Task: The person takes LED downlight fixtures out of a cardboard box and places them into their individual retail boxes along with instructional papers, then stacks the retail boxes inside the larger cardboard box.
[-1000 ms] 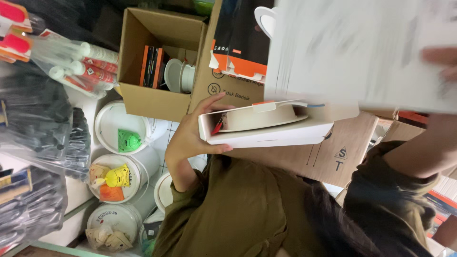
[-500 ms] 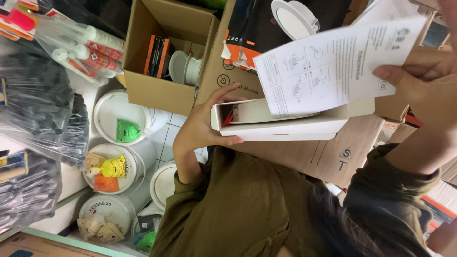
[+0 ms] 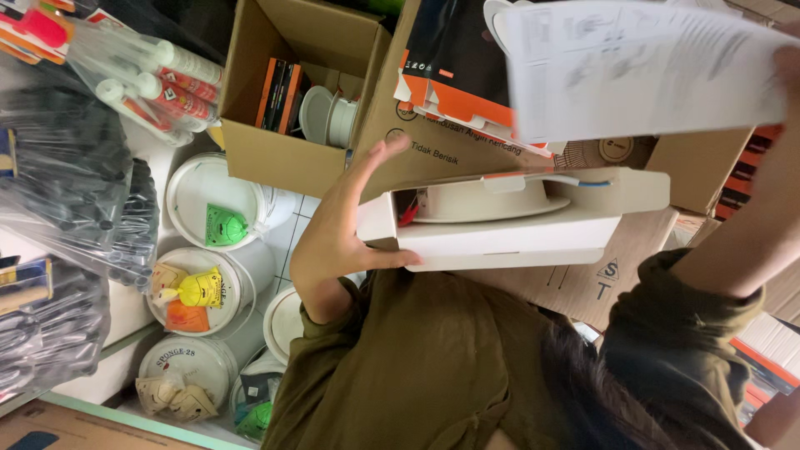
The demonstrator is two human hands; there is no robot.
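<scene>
Large brown cardboard carton (image 3: 600, 283) lies behind the hands, printed side facing the camera; a second carton (image 3: 275, 158), open at the top, stands to its left and contains dark and orange book-like packs plus a white round fixture (image 3: 321, 112).

Olive-green sleeves (image 3: 417, 367) fill the lower centre of the view, seen inverted.

White plastic buckets (image 3: 208, 208) with lids stand on the floor at left, stacked close together; one lid carries a green label, the next a yellow and orange bagged item. Clear bags of dark parts (image 3: 67, 183) hang further left, with white cartridge tubes (image 3: 158, 75) above them.

Printed sheet of paper (image 3: 642, 71), blurred, sits at upper right. Right hand (image 3: 787, 67) meets its right edge; only a blurred sliver of the hand shows, so whether the fingers pinch the sheet cannot be told.

White open box (image 3: 517, 237) is held in mid-air, centre frame, in front of the large carton and below the sheet. Inside: a white round lamp fitting (image 3: 492, 200), with a red bit at its left end.

Left hand (image 3: 337, 237) supports the box at its left end: thumb pressed along the lower front face, palm against the end flap, fingers extended upward and spread, not curled.
</scene>
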